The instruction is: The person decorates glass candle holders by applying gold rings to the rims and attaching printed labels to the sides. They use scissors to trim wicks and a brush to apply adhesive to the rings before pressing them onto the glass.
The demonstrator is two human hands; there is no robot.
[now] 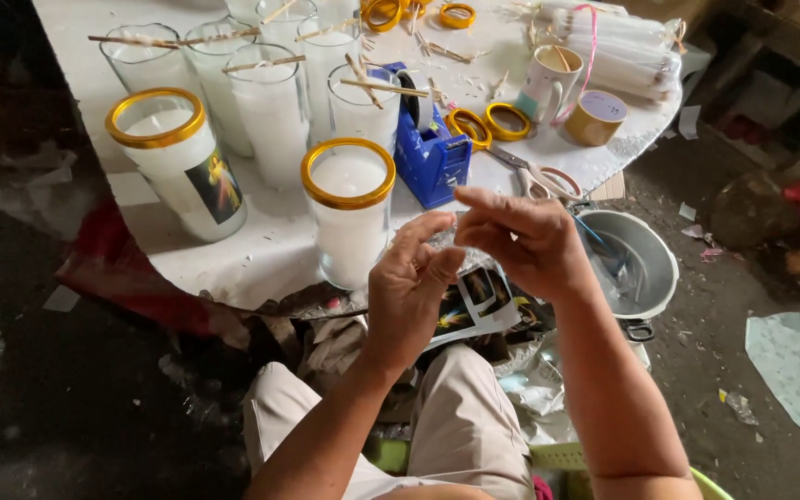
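While the left hand [411,282] and right hand [520,239] pinch a clear tape strip [444,233] between them at frame centre, a gold-rimmed candle glass [348,213] stands just left on the bench [261,250]

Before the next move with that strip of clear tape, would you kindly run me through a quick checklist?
1. Tape strip pinched between left hand and right hand: ok.
2. Strip free of twists: cannot tell, too transparent.
3. Nearest gold-rimmed candle glass upright on the white table: ok.
4. Blue tape dispenser close behind it: ok.
5. Scissors lying on the table: ok.
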